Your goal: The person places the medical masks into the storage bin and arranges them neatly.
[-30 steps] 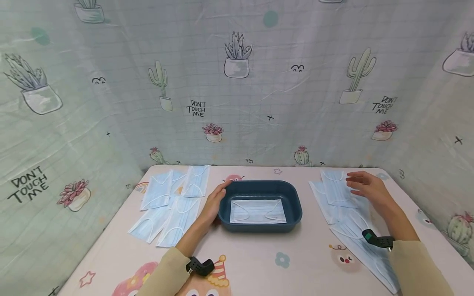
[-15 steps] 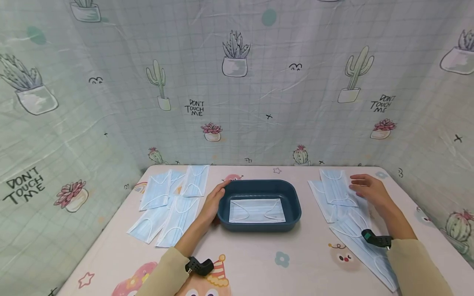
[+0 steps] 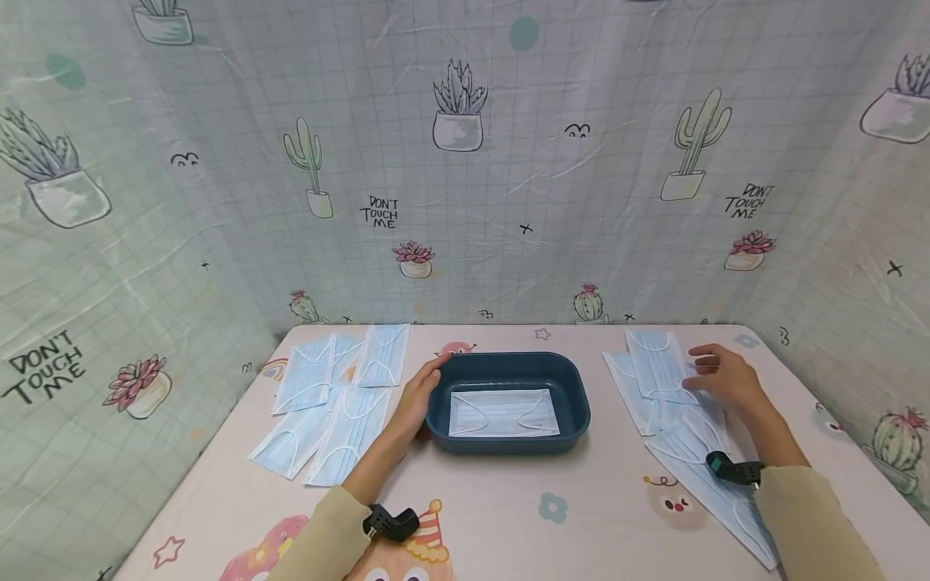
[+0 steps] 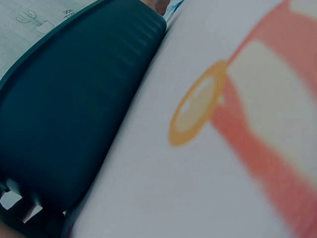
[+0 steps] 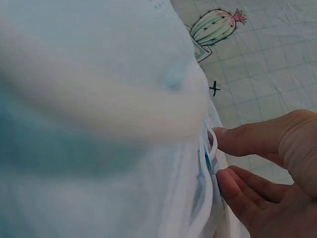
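Observation:
A dark blue plastic box stands mid-table with a pale blue face mask lying flat inside it. My left hand holds the box's left side, fingers at its rim. In the left wrist view the box wall fills the left. My right hand is at the right edge of the top mask of the right-hand group. In the right wrist view the thumb and fingertips lie at that mask's edge near an ear loop, with a gap between them.
Several more masks lie overlapping on the left of the table. On the right, another mask slants toward the front edge under the right forearm. A printed curtain stands behind the patterned table.
My right hand has come slightly down, its fingers closer together at the edge of the top mask. The left hand and the box stay in place.

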{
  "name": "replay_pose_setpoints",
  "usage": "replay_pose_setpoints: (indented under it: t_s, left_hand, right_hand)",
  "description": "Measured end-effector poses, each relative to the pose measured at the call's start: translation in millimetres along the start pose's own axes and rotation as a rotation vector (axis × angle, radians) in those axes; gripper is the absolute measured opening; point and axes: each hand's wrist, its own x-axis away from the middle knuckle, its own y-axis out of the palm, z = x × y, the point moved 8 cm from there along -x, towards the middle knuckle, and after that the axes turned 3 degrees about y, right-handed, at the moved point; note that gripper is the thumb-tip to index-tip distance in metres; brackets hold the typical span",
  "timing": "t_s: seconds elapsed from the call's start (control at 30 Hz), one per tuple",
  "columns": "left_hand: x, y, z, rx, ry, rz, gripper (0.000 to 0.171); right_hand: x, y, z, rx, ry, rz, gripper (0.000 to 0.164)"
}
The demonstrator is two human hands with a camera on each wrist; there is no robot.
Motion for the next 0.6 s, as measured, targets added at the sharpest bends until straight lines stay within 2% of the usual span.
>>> replay_pose_setpoints:
  t_s: [0.33, 0.6]
  left_hand:
    - [1.3, -0.5, 1.0, -0.045, -0.009, 0.010, 0.044]
    - [2.8, -1.8, 1.9, -0.055, -0.022, 0.008, 0.044]
  right_hand:
    - [4.2, -1.0, -7.8, 0.052, -0.042, 0.024, 0.060]
    - [1.5, 0.8, -6.1, 0.070, -0.013, 0.033, 0.063]
